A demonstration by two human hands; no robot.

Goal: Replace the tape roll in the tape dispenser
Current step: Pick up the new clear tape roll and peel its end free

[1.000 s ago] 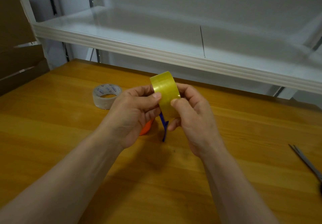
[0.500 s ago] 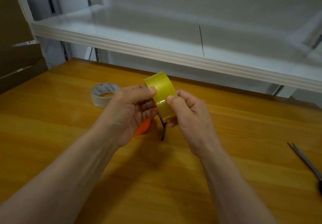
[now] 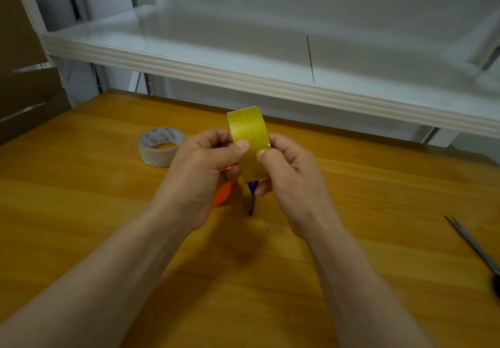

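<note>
A yellow tape roll (image 3: 247, 131) stands on edge above the wooden table, held from both sides. My left hand (image 3: 197, 174) grips its left side, thumb pressed on the tape's outer face. My right hand (image 3: 293, 182) grips its right side, thumb also on the face. Below the roll a blue part (image 3: 253, 197) and an orange part (image 3: 223, 194) of the tape dispenser show, mostly hidden by my hands. A clear, nearly spent tape roll (image 3: 161, 146) lies flat on the table to the left.
Scissors (image 3: 473, 242) lie at the table's right edge. A white shelf (image 3: 243, 76) overhangs the back of the wooden table (image 3: 243, 280). Cardboard boxes (image 3: 24, 85) stand at the far left.
Both hands and the yellow roll have shifted slightly left and back right. The thumbs have slid a little along the roll's face. The clear roll has not moved.
</note>
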